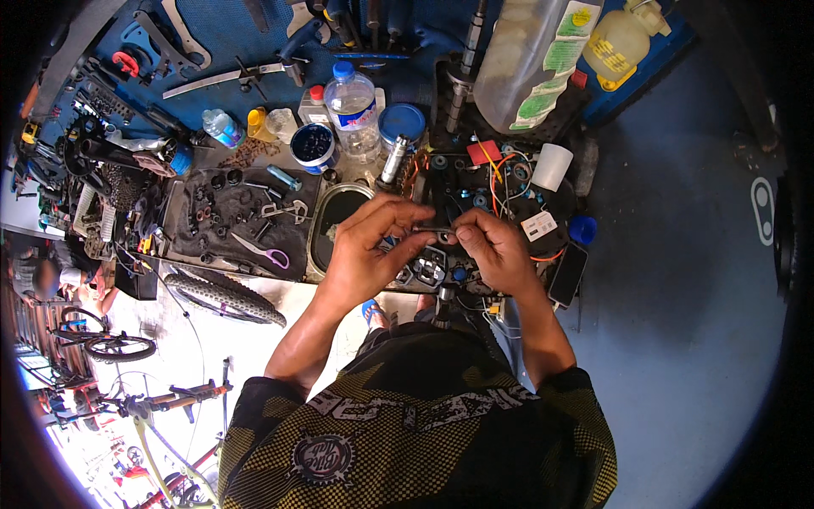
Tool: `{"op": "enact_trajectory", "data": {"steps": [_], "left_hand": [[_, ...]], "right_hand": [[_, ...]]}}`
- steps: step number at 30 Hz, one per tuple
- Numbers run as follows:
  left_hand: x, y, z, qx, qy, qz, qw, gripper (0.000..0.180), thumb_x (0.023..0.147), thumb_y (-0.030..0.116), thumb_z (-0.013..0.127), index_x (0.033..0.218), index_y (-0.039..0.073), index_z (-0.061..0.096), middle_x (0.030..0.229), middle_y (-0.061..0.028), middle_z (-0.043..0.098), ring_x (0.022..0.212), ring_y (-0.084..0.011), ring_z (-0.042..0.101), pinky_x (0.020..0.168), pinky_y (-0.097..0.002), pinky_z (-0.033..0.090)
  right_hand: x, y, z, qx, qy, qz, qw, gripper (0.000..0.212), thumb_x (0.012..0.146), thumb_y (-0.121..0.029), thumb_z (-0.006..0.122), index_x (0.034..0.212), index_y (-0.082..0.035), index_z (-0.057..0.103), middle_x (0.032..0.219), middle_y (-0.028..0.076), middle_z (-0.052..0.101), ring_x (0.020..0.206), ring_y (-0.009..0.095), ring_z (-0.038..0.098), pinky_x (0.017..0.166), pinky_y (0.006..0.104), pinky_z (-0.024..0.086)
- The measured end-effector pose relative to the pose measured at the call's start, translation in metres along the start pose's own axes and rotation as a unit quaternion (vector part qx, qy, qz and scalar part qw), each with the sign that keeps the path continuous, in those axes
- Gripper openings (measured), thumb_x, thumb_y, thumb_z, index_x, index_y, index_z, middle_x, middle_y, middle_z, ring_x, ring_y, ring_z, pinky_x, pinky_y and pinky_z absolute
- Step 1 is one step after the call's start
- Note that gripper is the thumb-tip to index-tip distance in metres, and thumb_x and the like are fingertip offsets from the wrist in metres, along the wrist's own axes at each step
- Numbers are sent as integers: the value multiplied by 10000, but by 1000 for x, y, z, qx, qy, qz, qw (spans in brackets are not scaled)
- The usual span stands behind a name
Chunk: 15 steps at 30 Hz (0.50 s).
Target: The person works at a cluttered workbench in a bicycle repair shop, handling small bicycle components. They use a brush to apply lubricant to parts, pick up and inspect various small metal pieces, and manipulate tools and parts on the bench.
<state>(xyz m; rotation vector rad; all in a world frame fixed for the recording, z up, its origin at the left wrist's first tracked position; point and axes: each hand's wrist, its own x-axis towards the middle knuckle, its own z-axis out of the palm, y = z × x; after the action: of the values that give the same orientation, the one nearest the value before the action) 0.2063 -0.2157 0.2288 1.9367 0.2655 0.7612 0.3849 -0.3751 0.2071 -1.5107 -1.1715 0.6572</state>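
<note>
Over the workbench's front part, my left hand (366,244) and my right hand (496,250) meet around a small, thin, dark metal part (436,229). Thumb and fingers of the left pinch one end of it. The right pinches the other end, where a small ring shape shows. Its exact kind is too small to make out. Below it lies a silver-and-black metal piece (428,267) on the bench. Left of my left hand is an oval metal tray (320,208), partly covered by that hand.
Scissors with purple handles (270,253) lie on a dark mat with small parts. Behind stand a clear bottle (351,114) and a blue tub (314,146). Wires, a white cup (553,166) and a phone (567,275) are at right. A bicycle tyre (225,299) sits below the bench's left edge.
</note>
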Motion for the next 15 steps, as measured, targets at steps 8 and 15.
{"op": "enact_trajectory", "data": {"steps": [8,15], "left_hand": [[-6,-4,3,-156,-26,-54,986,185,984,4,776,1162,-24,738,1081,-92,744,939,-101,694,769,-243,558],[-7,-3,10,-123,-27,-64,990,138,1027,43,747,1121,-34,681,984,-82,762,825,-94,701,728,-252,571]], "right_hand": [[-7,4,-2,82,-92,45,991,251,1138,-223,599,1109,-9,728,916,51,749,828,110,683,732,287,530],[-12,-12,9,-12,14,12,1000,194,1007,-193,790,1074,-17,742,929,88,784,798,137,727,715,311,562]]}}
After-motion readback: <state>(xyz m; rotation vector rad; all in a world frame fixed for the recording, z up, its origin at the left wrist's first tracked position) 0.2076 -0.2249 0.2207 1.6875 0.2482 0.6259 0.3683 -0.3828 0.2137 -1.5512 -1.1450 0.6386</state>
